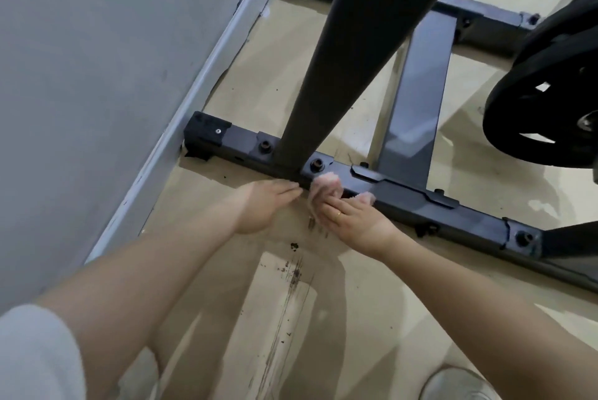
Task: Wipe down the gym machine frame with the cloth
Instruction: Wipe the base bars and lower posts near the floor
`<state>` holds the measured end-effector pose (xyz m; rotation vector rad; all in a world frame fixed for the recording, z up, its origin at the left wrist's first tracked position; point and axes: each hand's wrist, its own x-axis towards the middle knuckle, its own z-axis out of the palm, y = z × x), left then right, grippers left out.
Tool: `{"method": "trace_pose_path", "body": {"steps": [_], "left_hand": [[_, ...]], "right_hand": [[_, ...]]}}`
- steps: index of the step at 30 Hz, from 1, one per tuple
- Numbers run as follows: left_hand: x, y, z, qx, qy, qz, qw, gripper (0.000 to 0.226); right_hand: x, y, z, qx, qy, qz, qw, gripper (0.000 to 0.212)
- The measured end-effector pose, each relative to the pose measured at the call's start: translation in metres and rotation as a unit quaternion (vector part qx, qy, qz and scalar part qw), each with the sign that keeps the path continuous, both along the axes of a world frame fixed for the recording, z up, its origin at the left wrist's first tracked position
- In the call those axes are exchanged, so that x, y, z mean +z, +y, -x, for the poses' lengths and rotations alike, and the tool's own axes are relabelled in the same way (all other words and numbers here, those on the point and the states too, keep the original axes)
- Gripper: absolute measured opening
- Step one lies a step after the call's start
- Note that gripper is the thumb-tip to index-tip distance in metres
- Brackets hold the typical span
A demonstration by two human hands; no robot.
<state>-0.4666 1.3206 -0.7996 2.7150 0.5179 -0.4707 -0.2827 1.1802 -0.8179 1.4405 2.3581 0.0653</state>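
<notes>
Base bar: dark metal, flat on the floor, one end at the wall.
Post: dark, rising from the base bar between two bolts.
Cloth: pale, bunched on the near edge of the base bar, right of the post.
Right hand: ring on one finger, fingers curled over the cloth.
Left hand: fingers straight, tips touching the base bar at the post's foot.
Weight plate: black, beyond the base bar, far right.
Shoe: pale, well short of the base bar.

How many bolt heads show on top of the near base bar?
3: one left of the upright post, one just right of it beside the cloth, one near the bar's right end. Others may be hidden.
</notes>
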Motion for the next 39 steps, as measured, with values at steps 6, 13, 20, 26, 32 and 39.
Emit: {"method": "trace_pose_path", "body": {"steps": [6, 13, 20, 26, 32, 39], "left_hand": [[0.002, 0.046, 0.032, 0.045, 0.008, -0.074, 0.996, 0.046], [-0.014, 0.049, 0.037, 0.077, 0.012, -0.094, 0.993, 0.072], [-0.027, 0.023, 0.037, 0.023, -0.008, -0.095, 0.995, 0.08], [-0.028, 0.005, 0.027, 0.055, 0.0, -0.081, 0.995, 0.085], [-0.029, -0.017, 0.018, -0.008, -0.038, -0.073, 0.997, 0.071], [-0.016, -0.029, -0.03, -0.063, -0.099, -0.06, 0.991, 0.07]], "right_hand": [[-0.007, 0.01, 0.035, -0.012, -0.011, -0.055, 0.998, 0.014], [-0.015, 0.072, 0.046, -0.005, -0.073, -0.063, 0.995, 0.054], [-0.016, 0.006, -0.006, 0.028, -0.206, -0.019, 0.978, 0.057], [-0.012, 0.012, -0.002, -0.035, -0.089, 0.037, 0.995, 0.051], [0.025, -0.022, 0.003, -0.244, 0.192, -0.114, 0.944, 0.042], [0.029, 0.016, -0.015, -0.543, 0.264, -0.196, 0.773, 0.054]]}}
